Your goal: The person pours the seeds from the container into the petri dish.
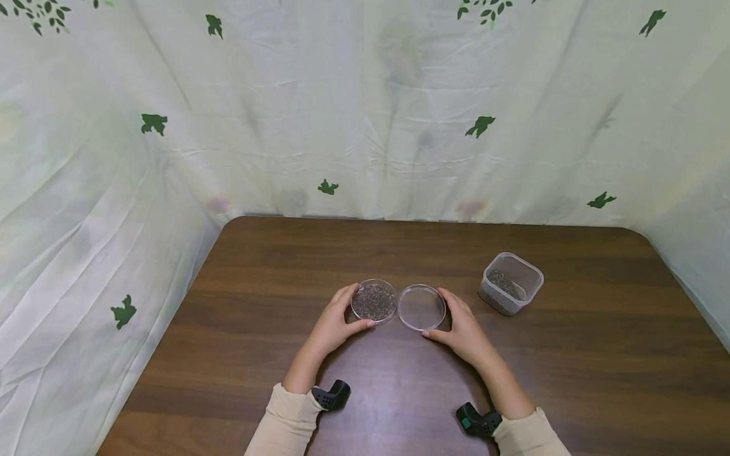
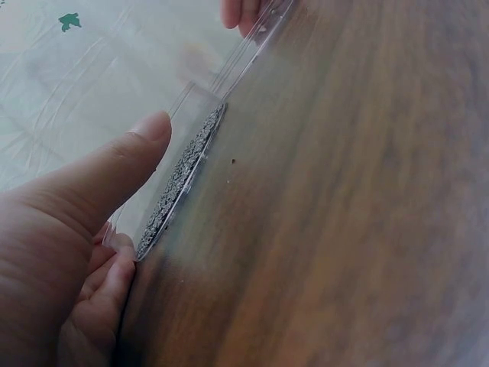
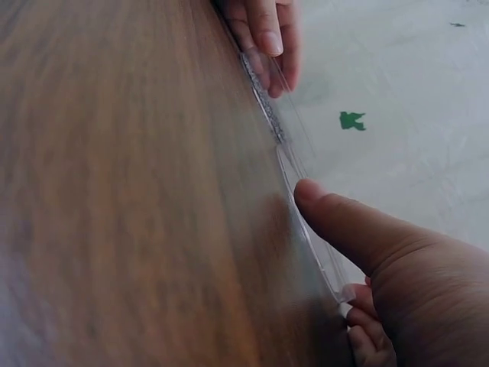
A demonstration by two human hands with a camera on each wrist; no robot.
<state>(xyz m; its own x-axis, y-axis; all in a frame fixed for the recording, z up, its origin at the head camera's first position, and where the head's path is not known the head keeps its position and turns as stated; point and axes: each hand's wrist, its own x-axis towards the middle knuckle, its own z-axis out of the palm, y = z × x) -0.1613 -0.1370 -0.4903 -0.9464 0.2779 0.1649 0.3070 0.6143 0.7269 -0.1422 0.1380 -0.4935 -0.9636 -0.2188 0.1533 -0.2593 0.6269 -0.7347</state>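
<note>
A clear round petri dish [image 1: 373, 280] stands on the table, its floor covered by a layer of dark grey granules [image 1: 374, 301]. My left hand [image 1: 332, 326] grips it by the rim, thumb at the near side and fingers round the left side. Just to the right lies a second shallow clear dish or lid [image 1: 422, 308] with nothing seen in it. My right hand [image 1: 464, 329] holds that one between the thumb at its near edge and fingers at its right side. In the left wrist view the granules [image 2: 182, 180] form a thin, low layer against the dish wall.
A clear square plastic tub [image 1: 527, 297] with more dark granules stands on the brown wooden table [image 1: 599, 329], right of my right hand. A few stray specks lie near the filled dish. A pale curtain [image 1: 365, 95] with green patterns hangs behind the table and along its sides.
</note>
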